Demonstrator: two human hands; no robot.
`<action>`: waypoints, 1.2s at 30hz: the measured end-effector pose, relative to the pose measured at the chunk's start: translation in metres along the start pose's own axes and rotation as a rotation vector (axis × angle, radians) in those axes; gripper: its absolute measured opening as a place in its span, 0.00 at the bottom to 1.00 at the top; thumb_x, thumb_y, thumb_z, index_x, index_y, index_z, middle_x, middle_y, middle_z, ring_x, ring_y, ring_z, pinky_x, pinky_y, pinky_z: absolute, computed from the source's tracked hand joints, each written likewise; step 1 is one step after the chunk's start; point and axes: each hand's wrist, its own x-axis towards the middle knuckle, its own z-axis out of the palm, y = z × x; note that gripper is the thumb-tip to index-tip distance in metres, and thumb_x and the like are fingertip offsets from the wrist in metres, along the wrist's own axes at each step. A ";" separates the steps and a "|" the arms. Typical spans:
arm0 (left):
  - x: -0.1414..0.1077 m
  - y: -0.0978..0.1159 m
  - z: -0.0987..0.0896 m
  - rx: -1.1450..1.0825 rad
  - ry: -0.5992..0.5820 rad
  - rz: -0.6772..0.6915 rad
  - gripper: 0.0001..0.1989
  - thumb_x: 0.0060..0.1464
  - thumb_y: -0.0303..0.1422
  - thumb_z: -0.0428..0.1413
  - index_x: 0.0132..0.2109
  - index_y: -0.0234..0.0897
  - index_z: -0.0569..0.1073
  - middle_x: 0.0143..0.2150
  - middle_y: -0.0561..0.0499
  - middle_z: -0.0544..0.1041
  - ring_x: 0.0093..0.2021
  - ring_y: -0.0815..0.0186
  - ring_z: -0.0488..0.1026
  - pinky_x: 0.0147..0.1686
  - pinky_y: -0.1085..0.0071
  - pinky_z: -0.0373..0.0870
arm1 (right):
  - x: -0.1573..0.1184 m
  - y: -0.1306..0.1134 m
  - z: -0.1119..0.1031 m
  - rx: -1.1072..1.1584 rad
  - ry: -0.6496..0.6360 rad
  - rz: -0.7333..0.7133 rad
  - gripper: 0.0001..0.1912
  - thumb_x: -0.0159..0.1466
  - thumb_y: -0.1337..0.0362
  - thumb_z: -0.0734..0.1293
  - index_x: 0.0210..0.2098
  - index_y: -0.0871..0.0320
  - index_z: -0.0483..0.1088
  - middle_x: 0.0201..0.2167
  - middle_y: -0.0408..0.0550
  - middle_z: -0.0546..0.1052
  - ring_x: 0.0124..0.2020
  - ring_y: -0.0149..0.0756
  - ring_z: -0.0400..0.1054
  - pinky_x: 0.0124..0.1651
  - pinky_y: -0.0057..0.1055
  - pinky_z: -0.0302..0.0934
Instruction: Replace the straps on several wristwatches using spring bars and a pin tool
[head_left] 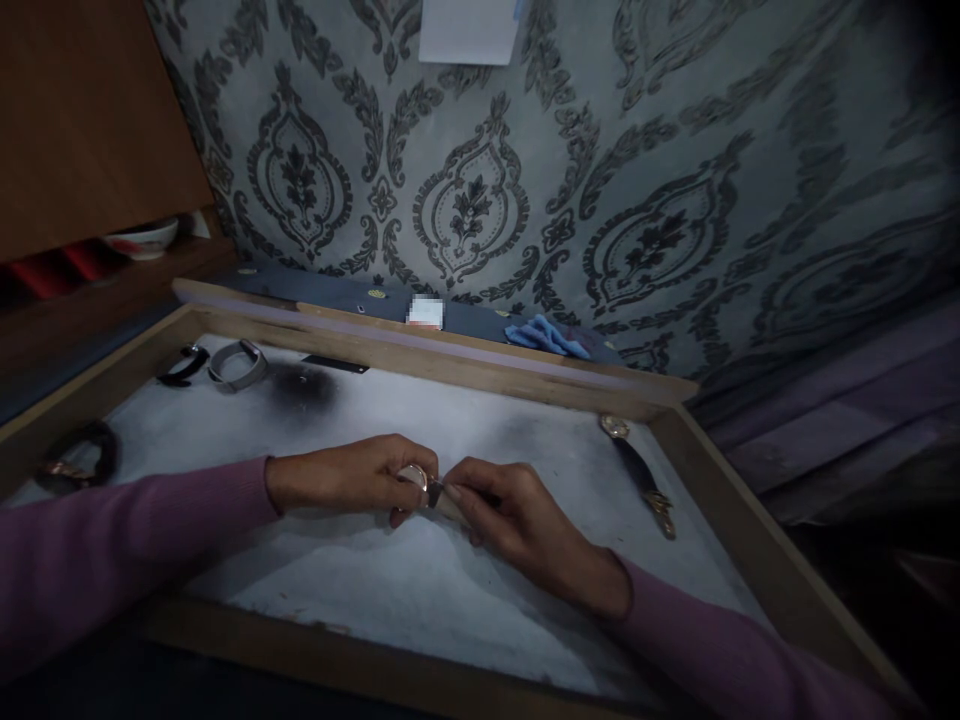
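Over the middle of a wooden tray (450,352) with a white bottom, my left hand (360,475) is closed around the round case of a watch (414,478). My right hand (517,515) pinches the watch's strap just to the right of the case, its fingers nearly meeting those of my left hand. A pale part of the strap shows beneath my right fingers; the rest is hidden.
A dark-strapped watch (637,470) lies at the tray's right. On the left are a black watch (184,366), a grey watch (238,367) and a dark bracelet-like watch (79,457). A black strip (335,364) lies near the back rim, with a blue cloth (547,336) beyond it.
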 end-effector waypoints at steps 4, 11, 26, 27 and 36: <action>0.000 -0.001 0.000 0.004 0.000 0.004 0.05 0.56 0.31 0.52 0.33 0.35 0.69 0.23 0.57 0.67 0.25 0.72 0.63 0.27 0.75 0.58 | 0.001 0.000 0.001 0.018 0.000 0.017 0.11 0.66 0.66 0.59 0.30 0.61 0.69 0.16 0.39 0.66 0.18 0.27 0.61 0.22 0.24 0.53; -0.001 0.000 0.000 -0.001 -0.001 0.000 0.05 0.56 0.31 0.52 0.32 0.35 0.68 0.24 0.57 0.66 0.26 0.71 0.63 0.27 0.75 0.58 | 0.001 -0.002 0.001 0.029 -0.003 0.003 0.11 0.66 0.67 0.59 0.29 0.60 0.68 0.16 0.38 0.66 0.18 0.26 0.60 0.22 0.23 0.53; -0.001 -0.002 -0.001 0.002 -0.018 0.011 0.05 0.57 0.31 0.52 0.33 0.35 0.68 0.24 0.57 0.66 0.25 0.71 0.63 0.27 0.75 0.57 | 0.002 -0.004 0.001 0.014 -0.001 -0.025 0.12 0.66 0.67 0.59 0.28 0.61 0.68 0.17 0.38 0.63 0.18 0.26 0.56 0.21 0.23 0.50; -0.001 -0.002 -0.001 -0.003 -0.017 0.006 0.05 0.57 0.31 0.52 0.33 0.35 0.68 0.24 0.57 0.66 0.26 0.71 0.63 0.27 0.75 0.57 | 0.002 -0.004 0.001 0.013 -0.003 -0.023 0.12 0.66 0.67 0.59 0.28 0.61 0.68 0.17 0.38 0.63 0.18 0.26 0.56 0.21 0.23 0.50; 0.000 -0.001 0.000 -0.003 -0.008 -0.006 0.06 0.57 0.32 0.52 0.33 0.35 0.69 0.23 0.57 0.66 0.25 0.72 0.63 0.27 0.75 0.57 | 0.001 -0.003 0.002 0.042 -0.014 0.008 0.11 0.67 0.66 0.58 0.29 0.60 0.67 0.17 0.39 0.66 0.19 0.27 0.60 0.22 0.24 0.54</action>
